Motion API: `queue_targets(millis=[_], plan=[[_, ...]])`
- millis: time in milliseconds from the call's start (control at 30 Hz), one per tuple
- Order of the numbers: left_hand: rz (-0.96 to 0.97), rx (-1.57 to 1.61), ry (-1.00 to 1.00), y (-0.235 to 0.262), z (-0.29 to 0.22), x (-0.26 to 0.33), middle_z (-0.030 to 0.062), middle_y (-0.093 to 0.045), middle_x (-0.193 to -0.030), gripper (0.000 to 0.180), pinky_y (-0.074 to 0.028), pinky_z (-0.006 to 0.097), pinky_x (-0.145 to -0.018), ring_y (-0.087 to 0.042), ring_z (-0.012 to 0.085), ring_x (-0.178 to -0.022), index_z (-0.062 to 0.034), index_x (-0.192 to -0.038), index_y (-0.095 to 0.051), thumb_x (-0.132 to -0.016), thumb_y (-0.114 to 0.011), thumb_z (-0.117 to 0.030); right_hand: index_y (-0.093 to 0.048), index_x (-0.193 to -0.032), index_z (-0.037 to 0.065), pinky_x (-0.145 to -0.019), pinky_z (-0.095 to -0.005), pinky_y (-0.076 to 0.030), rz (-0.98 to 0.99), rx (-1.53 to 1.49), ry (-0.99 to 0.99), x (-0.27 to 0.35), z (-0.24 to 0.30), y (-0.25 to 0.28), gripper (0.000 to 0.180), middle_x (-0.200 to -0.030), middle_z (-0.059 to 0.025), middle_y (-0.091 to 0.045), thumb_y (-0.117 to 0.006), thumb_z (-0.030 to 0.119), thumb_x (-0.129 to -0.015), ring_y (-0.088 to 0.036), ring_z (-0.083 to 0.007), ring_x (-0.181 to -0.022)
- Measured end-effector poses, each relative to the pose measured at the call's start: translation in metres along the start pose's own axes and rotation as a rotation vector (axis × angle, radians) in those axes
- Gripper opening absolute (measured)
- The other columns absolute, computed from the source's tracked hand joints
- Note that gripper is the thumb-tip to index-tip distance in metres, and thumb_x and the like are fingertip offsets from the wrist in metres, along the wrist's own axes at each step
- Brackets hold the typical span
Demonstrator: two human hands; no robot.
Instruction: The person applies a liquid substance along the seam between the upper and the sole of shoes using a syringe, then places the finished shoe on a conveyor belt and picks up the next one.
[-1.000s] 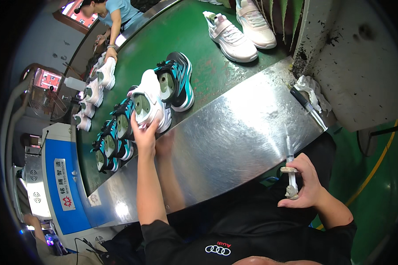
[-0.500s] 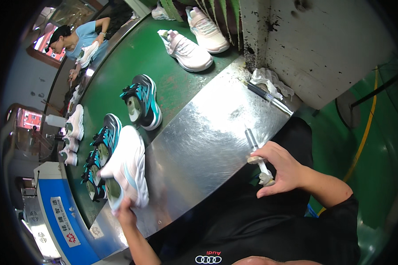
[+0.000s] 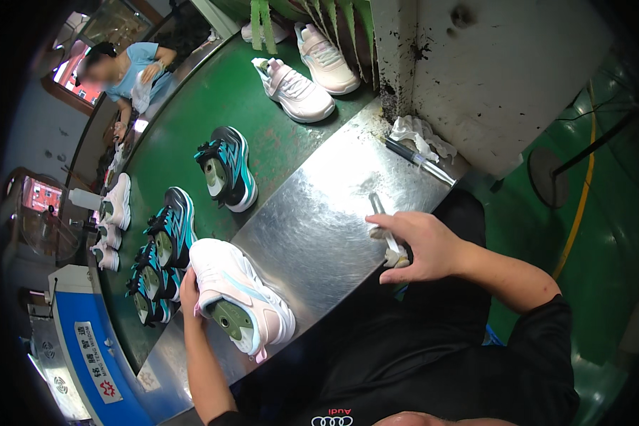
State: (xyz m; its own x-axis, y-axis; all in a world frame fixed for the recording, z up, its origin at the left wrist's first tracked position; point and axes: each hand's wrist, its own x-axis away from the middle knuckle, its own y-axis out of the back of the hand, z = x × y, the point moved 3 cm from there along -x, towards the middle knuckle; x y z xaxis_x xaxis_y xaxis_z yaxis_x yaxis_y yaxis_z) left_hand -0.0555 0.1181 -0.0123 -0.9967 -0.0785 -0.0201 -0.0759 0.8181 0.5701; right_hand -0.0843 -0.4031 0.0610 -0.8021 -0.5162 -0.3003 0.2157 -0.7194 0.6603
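Fingers of your left hand (image 3: 189, 292) clamped on white shoe (image 3: 240, 298) at desk (image 3: 319, 213) near edge; right hand (image 3: 422, 245) pinches brush (image 3: 385, 228). Steady shoe, stroke lightly.

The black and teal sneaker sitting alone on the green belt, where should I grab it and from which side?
Judging by its pose, take the black and teal sneaker around the collar and heel, coming from above. It stands upright on its sole with the green last filling the opening, so the collar gives the fingers a firm rim. The belt around it is bare, and the white shoe in the left hand lies well apart.
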Motion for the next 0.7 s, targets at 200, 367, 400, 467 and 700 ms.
queue_targets(millis=[200, 367, 400, 467, 700], plan=[[0.087, 0.708, 0.369, -0.04, -0.078, -0.018, 0.0165, -0.058, -0.107, 0.053, -0.048, 0.035, -0.084, -0.061, 0.0248, -0.093, 0.002, -0.124, -0.042, -0.084, -0.057, -0.03, -0.048, -0.12, 0.002, -0.07, -0.0346, -0.046, 0.001, -0.024, 0.026, 0.013, 0.02, 0.007, 0.075, -0.09, -0.0134, -0.058, -0.077, 0.043, -0.064, -0.058, -0.0292, -0.077], [0.09, 0.982, -0.007, -0.088, -0.203, 0.008, 0.0193, -0.061, -0.097, 0.049, -0.053, 0.039, -0.078, -0.064, 0.0274, -0.086, 0.0063, -0.113, -0.045, -0.079, -0.06, -0.026, -0.047, -0.12, 0.003, -0.067, -0.0274, -0.045, 0.11, -0.166, -0.164, 0.014, 0.022, 0.022, 0.082, -0.09, -0.008, -0.057, -0.082, 0.042, -0.057, -0.055, -0.0179, -0.072], [0.065, 1.0, -0.131, -0.068, -0.216, 0.026, 0.0223, -0.06, -0.1, 0.054, -0.053, 0.043, -0.079, -0.063, 0.0317, -0.089, 0.0078, -0.115, -0.044, -0.078, -0.062, -0.028, -0.046, -0.121, 0.004, -0.069, -0.0255, -0.043, 0.129, -0.412, -0.152, 0.009, 0.027, 0.018, 0.083, -0.094, -0.0055, -0.054, -0.084, 0.04, -0.056, -0.052, -0.0128, -0.076], [0.069, 1.304, -0.116, -0.083, -0.21, 0.043, 0.0258, -0.058, -0.105, 0.063, -0.053, 0.048, -0.079, -0.062, 0.0358, -0.091, 0.0076, -0.119, -0.043, -0.076, -0.064, -0.033, -0.04, -0.125, 0.003, -0.075, -0.0271, -0.044, 0.116, -0.682, -0.061, 0.002, 0.032, 0.016, 0.091, -0.102, -0.006, -0.051, -0.085, 0.042, -0.056, -0.051, -0.0135, -0.087], [0.149, 1.372, -0.065, -0.104, -0.164, 0.052, 0.0183, -0.056, -0.11, 0.066, -0.049, 0.041, -0.086, -0.059, 0.0304, -0.1, 0.0032, -0.123, -0.041, -0.068, -0.065, -0.023, -0.032, -0.123, -0.002, -0.081, -0.0302, -0.044, 0.224, -1.209, 0.254, -0.045, 0.081, 0.003, 0.105, -0.105, -0.0147, -0.05, -0.075, 0.065, -0.053, -0.053, -0.0221, -0.095]])
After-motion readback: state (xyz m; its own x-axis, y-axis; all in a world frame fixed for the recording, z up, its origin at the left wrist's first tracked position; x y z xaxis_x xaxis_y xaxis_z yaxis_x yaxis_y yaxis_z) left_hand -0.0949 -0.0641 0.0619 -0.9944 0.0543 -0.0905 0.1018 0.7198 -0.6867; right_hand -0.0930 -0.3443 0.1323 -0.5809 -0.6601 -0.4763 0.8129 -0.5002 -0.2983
